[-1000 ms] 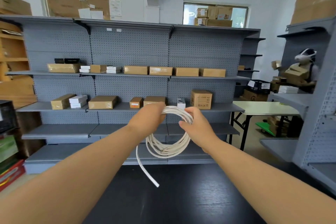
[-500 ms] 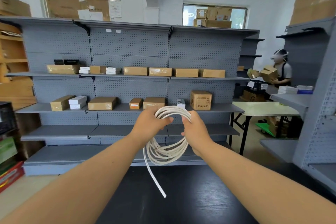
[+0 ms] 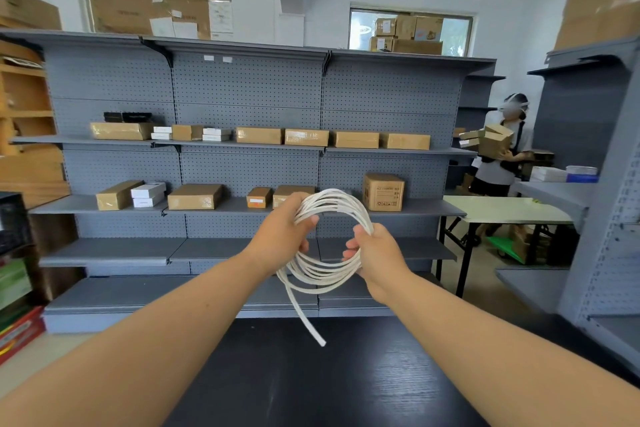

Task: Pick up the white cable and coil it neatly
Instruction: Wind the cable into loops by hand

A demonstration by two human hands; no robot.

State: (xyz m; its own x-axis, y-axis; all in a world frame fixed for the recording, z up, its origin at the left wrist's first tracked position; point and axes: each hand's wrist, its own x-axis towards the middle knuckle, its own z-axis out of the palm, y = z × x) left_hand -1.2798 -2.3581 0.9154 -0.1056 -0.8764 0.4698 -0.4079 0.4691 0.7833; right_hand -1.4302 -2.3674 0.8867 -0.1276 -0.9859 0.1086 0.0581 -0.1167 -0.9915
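The white cable [image 3: 323, 269] is wound into a round coil of several loops, held up in the air above the dark table [image 3: 311, 381]. My left hand [image 3: 282, 230] grips the coil's upper left side, thumb over the strands. My right hand [image 3: 377, 253] grips the coil's right side with curled fingers. One loose end of the cable hangs down from the bottom of the coil and points toward the table without touching it.
Grey pegboard shelving [image 3: 249, 87] with cardboard boxes stands just behind the table. A person carrying boxes [image 3: 498, 149] stands at the right rear, near a light folding table [image 3: 502, 210]. Another grey rack [image 3: 602, 184] is at the right.
My right hand has slid from the coil's top down its right side. The coil has opened wider and tilted. The person at the rear has moved left.
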